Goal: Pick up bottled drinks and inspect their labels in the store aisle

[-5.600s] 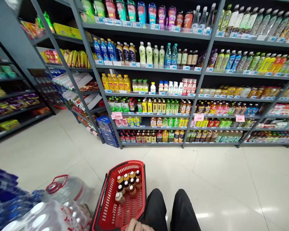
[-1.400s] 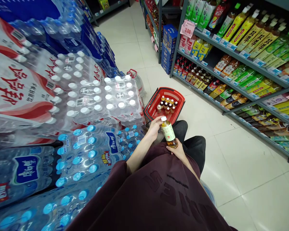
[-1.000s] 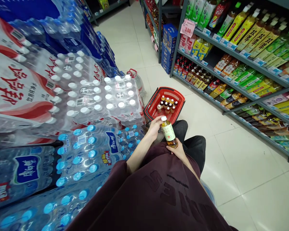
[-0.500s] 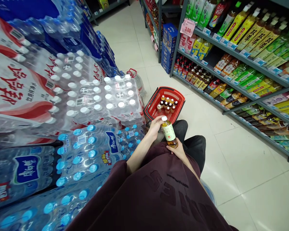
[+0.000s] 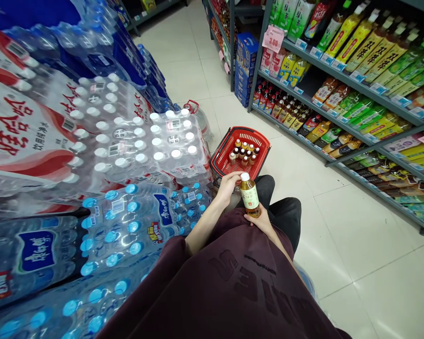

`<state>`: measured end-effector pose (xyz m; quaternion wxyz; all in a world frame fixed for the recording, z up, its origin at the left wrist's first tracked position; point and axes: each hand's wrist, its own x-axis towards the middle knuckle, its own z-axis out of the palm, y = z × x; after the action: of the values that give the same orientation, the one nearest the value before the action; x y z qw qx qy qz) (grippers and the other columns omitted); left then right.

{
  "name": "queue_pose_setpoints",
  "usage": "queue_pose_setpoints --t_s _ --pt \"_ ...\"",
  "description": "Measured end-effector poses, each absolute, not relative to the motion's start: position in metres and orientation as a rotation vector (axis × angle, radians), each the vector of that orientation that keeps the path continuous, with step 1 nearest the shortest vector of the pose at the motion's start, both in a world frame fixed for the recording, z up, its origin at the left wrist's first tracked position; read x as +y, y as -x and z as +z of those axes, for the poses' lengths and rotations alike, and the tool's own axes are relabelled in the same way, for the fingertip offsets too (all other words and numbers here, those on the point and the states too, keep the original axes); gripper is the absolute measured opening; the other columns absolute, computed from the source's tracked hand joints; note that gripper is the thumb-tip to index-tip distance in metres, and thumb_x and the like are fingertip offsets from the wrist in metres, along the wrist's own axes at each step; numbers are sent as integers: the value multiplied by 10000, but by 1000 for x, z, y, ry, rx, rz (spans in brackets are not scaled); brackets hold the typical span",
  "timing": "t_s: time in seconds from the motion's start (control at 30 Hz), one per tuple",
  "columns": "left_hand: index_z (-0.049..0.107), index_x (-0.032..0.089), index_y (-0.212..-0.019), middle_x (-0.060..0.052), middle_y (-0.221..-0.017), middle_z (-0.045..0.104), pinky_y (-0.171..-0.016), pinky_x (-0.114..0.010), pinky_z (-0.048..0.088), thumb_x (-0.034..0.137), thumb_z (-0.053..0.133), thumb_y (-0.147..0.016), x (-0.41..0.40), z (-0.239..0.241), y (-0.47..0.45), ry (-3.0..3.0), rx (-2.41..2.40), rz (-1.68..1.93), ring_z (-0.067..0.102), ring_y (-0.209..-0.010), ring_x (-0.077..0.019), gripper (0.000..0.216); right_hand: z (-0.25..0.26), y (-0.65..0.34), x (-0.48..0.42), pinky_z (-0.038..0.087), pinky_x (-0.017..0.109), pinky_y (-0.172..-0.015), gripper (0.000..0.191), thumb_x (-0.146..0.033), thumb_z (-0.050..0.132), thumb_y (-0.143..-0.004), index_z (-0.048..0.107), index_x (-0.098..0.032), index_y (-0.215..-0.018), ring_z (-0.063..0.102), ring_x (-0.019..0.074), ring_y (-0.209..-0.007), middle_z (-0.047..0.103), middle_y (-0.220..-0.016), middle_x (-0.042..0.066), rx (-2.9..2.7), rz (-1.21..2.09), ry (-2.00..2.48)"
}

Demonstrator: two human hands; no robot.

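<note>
A bottle of amber tea (image 5: 250, 197) with a white cap and a pale green label stands tilted in front of my lap. My right hand (image 5: 260, 220) is wrapped round its lower end. Beside the cap is my left hand (image 5: 229, 186), its fingers stretched out and loosely apart; the fingertips come up to the cap's edge, and whether they touch it I cannot tell. Just beyond the bottle, a red shopping basket (image 5: 217, 162) sits on the floor, with several small capped bottles (image 5: 244, 153) standing inside it.
Shrink-wrapped packs of water with white caps (image 5: 137, 146) and blue caps (image 5: 127, 221) are stacked along my left. To the right runs a grey shelf unit (image 5: 318, 61) of bottled drinks. A large clear jug (image 5: 199, 120) and blue cartons (image 5: 245, 68) stand farther off on the tiled floor (image 5: 339, 226).
The bottle's top has shifted slightly to the right and turned a little, and my left fingers sit a bit looser beside the cap. My right hand keeps its hold on the base.
</note>
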<state>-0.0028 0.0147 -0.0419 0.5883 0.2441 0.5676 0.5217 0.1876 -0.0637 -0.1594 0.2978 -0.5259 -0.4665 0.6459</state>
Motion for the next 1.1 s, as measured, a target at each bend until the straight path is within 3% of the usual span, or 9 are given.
queue_pose_setpoints --t_s 0.37,0.57,0.87,1.1 --pt "797 183 -863 -79 -1009 784 -891 -342 489 268 644 -663 15 -43 3 -562 1341 1224 666 -981 -237 266 -157 -187 -63 470 224 -382 536 -391 882 -634 536 -197 -994 553 68 -401 697 -836 -13 -1223 1727 1408" --pt "797 184 -869 -80 -1024 780 -886 -336 482 271 643 -664 16 -45 4 -562 1348 1221 660 -994 -238 271 -162 -187 -65 479 226 -366 703 -363 892 -607 398 -250 -1094 542 54 -384 661 -932 -33 -1180 1697 1426" --pt "793 189 -871 -78 -1042 777 -887 -335 484 281 637 -667 15 -43 4 -576 1355 1211 659 -1013 -242 274 -167 -188 -65 488 240 -362 691 -378 889 -616 368 -266 -1055 541 58 -382 656 -945 -36 -1173 1702 1410" --pt "797 199 -881 -71 -1042 777 -872 -329 479 291 641 -668 16 -44 4 -585 1367 1201 658 -1004 -237 279 -165 -191 -65 456 225 -361 670 -347 906 -615 323 -274 -937 544 71 -367 657 -823 -75 -1178 1716 1384"
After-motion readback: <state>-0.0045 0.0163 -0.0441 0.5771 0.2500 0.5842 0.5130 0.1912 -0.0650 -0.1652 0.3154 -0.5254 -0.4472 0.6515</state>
